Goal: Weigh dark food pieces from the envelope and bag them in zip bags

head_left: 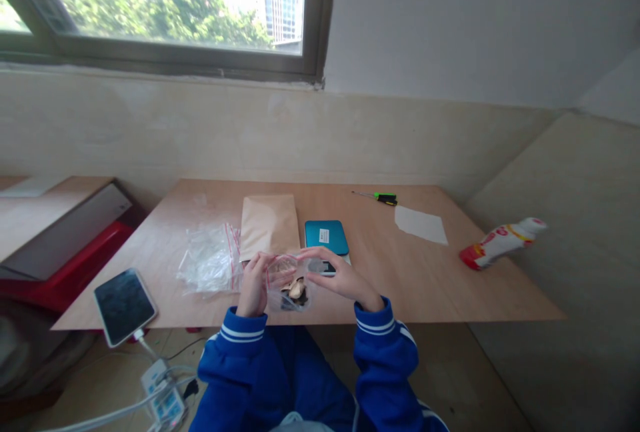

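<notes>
Left hand (255, 283) and right hand (341, 276): fingers clamped on opposite edges of zip bag (283, 299) mouth. Dried pieces (296, 289) inside. Kraft envelope (270, 225) just far.

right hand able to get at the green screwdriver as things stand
Probably yes, once it lets go: the right hand is holding the zip bag, and nothing stands between it and the green screwdriver on the wooden tabletop; the teal case sits just off that line.
</notes>
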The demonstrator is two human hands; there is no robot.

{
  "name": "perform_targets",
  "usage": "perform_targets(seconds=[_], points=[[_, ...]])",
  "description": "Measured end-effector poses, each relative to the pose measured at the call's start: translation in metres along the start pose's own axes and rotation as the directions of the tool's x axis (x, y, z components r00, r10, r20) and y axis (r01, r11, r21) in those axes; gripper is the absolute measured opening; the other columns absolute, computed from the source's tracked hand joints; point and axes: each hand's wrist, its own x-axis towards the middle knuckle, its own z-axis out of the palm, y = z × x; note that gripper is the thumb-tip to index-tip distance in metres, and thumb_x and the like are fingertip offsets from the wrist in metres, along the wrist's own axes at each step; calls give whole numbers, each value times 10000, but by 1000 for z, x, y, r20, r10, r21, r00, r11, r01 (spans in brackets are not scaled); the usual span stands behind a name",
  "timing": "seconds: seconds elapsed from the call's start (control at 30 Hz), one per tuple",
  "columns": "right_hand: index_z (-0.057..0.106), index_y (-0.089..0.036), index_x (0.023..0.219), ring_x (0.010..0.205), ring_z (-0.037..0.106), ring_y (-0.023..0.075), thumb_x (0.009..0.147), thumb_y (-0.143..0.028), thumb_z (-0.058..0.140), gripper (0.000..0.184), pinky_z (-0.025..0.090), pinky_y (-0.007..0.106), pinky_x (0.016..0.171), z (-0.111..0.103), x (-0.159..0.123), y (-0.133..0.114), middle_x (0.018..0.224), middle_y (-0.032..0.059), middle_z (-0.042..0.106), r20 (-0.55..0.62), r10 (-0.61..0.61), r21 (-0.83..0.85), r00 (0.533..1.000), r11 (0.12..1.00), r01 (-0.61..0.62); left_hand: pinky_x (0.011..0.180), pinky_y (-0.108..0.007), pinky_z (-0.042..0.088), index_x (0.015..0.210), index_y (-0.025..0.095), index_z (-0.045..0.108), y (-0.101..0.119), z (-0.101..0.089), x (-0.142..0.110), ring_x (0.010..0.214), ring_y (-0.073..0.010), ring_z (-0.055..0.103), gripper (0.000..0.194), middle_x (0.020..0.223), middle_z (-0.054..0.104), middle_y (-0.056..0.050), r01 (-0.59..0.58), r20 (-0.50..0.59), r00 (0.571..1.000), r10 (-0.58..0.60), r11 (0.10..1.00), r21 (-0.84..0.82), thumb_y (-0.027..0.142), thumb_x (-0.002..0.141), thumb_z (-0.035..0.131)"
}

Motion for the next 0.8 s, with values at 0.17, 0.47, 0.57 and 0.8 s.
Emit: perform_targets(seconds=[0.17,0.47,0.57,0.8], points=[[679,-205,826,851,657,180,806,-411,640,210,518,317,798,3,0,6,851,14,702,-103,113,133,988,986,-99,593,-356,578,707,192,478,6,-1,-5,654,-241,707,307,788,704,-34,31,75,997,-31,1000,6,356,602,715],[577,-187,796,614,655,168,766,-480,660,306,519,279,597,8,4,11,668,18,691,-681,357,447,639,894,-23,850,-433,537,957,139,655,2,-4,-6,988,-308,660,577,1010,706,-167,-175,291,941,175,984,-27,650,695,598],[562,-177,810,608,659,166,760,-486,665,329,517,275,587,6,2,13,673,25,694,-753,378,454,539,891,10,902,-381,512,992,161,664,-2,-4,-7,1025,-277,644,493,1049,701,-129,-345,288,907,308,935,87,526,665,713],[592,-165,882,712,702,198,743,-482,682,358,546,306,669,7,-3,11,766,66,730,-718,387,459,578,888,-25,780,-297,539,842,167,686,-12,9,-9,845,-203,684,249,864,731,-68,-504,91,861,501,811,298,398,748,678]])
